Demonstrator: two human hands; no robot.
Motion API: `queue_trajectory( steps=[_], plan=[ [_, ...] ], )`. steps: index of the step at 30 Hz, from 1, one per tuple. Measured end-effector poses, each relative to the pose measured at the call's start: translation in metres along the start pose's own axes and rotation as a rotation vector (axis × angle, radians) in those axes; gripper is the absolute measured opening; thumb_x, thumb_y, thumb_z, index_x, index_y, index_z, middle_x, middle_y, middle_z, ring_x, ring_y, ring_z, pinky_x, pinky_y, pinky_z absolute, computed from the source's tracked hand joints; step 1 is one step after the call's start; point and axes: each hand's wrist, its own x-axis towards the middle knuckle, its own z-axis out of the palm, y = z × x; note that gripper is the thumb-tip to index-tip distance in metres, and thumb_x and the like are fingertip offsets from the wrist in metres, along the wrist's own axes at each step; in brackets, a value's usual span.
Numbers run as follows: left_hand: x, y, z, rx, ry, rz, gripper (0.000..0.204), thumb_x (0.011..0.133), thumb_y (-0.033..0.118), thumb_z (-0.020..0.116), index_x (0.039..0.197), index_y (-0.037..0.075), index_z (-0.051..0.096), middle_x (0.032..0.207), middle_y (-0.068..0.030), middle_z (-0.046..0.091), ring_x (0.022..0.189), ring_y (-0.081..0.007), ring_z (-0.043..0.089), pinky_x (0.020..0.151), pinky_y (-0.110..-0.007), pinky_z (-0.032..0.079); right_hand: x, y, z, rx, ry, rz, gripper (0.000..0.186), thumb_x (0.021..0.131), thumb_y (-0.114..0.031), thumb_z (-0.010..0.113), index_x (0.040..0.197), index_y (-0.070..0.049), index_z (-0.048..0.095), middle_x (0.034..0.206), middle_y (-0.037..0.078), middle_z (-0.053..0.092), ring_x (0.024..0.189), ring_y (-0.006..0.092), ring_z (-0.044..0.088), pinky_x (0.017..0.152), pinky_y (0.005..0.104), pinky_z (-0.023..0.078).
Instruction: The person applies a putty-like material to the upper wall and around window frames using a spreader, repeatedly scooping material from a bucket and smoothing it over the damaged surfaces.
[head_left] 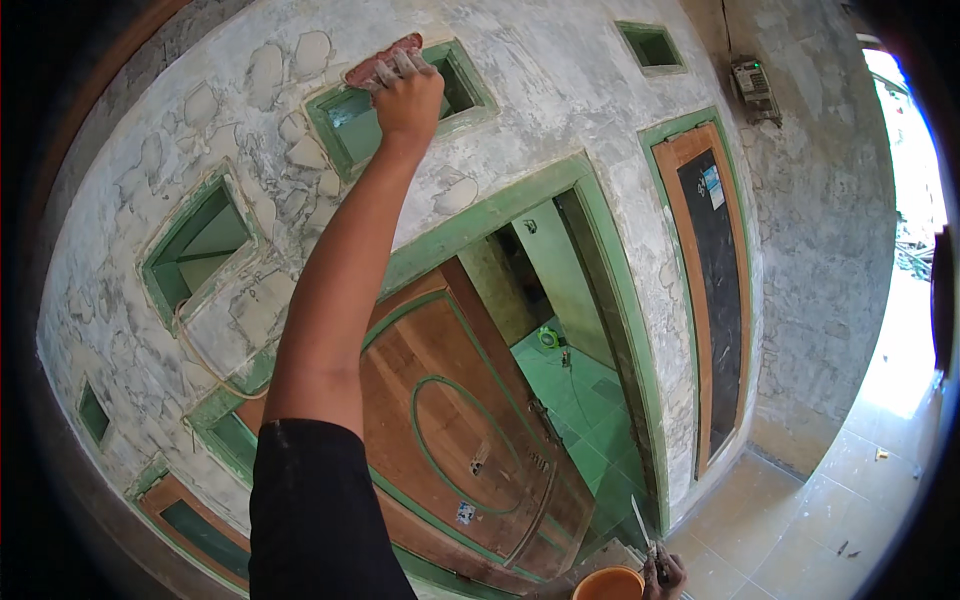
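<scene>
My left hand (409,85), smeared with pale dust, is raised on an outstretched arm to the high green-framed opening (348,122). Its fingers are closed on a flat, reddish-brown piece (375,65) with pale smears; its exact kind is unclear. That piece lies against the wall at the opening's upper edge. Low on the right, my right hand (664,576) grips a putty knife (640,520), its narrow pale blade pointing up. Beside this hand is an orange bucket (609,584), cut off by the lower edge, its contents not visible.
The grey wall (540,100) is patchy, with rough plaster spots. Below the opening a brown wooden door (430,400) stands ajar in a green frame (610,230). Green tiles (590,420) show inside. A loose cable (205,365) hangs at left, and an electric meter (754,88) at right.
</scene>
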Motion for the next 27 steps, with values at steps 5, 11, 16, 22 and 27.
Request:
queue_trajectory(
  steps=[5,11,16,22,27],
  plan=[
    [0.005,-0.002,0.012,0.030,-0.022,0.021,0.023,0.076,0.015,0.055,0.090,0.001,0.066,0.099,-0.0168,0.063,0.090,-0.0365,0.062,0.062,-0.054,0.051,0.006,0.022,-0.002,-0.079,0.007,-0.165,0.026,0.087,-0.008,0.056,0.111,0.000,0.060,0.088,0.007,0.058,0.077,0.0126,0.050,0.065,0.0242,0.040],
    [-0.030,0.023,-0.021,-0.208,-0.719,0.007,0.014,0.073,0.011,0.057,0.072,0.002,0.067,0.102,-0.0219,0.061,0.095,-0.0344,0.061,0.058,-0.039,0.054,0.009,0.021,-0.012,-0.159,0.057,-0.198,0.021,0.085,-0.005,0.058,0.106,0.001,0.062,0.077,0.004,0.053,0.068,0.0120,0.045,0.058,0.0247,0.036],
    [-0.022,0.016,-0.041,-0.231,-0.670,0.058,0.011,0.071,0.011,0.058,0.073,0.002,0.065,0.097,-0.0226,0.061,0.090,-0.0385,0.061,0.054,-0.034,0.054,0.011,0.018,-0.013,-0.173,0.087,-0.267,0.015,0.083,-0.002,0.059,0.098,0.002,0.063,0.068,0.002,0.046,0.062,0.0123,0.040,0.054,0.0265,0.032],
    [0.004,0.007,-0.014,0.033,-0.220,-0.047,0.029,0.076,0.015,0.054,0.097,-0.004,0.063,0.111,-0.0227,0.056,0.105,-0.0431,0.052,0.075,-0.062,0.045,0.014,0.025,-0.005,-0.198,0.027,-0.266,0.014,0.085,-0.003,0.058,0.097,0.002,0.062,0.071,0.005,0.049,0.065,0.0136,0.042,0.056,0.0277,0.035],
    [-0.007,0.015,0.016,0.068,-0.296,-0.086,0.022,0.078,0.013,0.054,0.093,0.000,0.065,0.099,-0.0172,0.062,0.093,-0.0364,0.059,0.072,-0.056,0.046,0.015,0.035,0.001,-0.177,0.020,-0.260,0.016,0.086,-0.005,0.056,0.100,0.002,0.061,0.072,0.006,0.050,0.068,0.0146,0.044,0.059,0.0279,0.037]
  ],
)
